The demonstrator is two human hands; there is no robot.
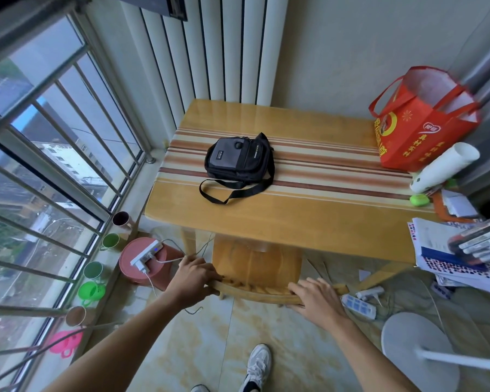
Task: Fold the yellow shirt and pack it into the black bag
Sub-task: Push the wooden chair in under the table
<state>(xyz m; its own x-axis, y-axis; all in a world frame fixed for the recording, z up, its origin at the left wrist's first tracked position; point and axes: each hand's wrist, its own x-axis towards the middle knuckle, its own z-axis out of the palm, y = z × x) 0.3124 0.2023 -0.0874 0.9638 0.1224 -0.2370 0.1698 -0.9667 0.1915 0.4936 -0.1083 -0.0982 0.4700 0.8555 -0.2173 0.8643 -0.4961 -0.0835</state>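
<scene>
Gripping the chair's top rail (255, 291) was where you stood: your left hand (194, 275) had its fingers curled over the rail's left end, and your right hand (316, 297) lay over the right end with fingers bent across the wood. The chair was tucked under the wooden table (309, 222), its seat beneath the tabletop. The black bag (238, 162) sat on the striped mat in the middle of the table, its strap (232, 192) looped toward you. No yellow shirt showed anywhere in view, so you could not have started folding yet. Judging from this, the step was clearing the chair out of your way. Doing it well meant drawing the chair straight back with both hands level, so the legs did not snag the white cable (164, 260) running from the power strip (146, 254) on the pink stool (142, 267) just left of it. You needed to watch your shoe (258, 363) behind the chair too
</scene>
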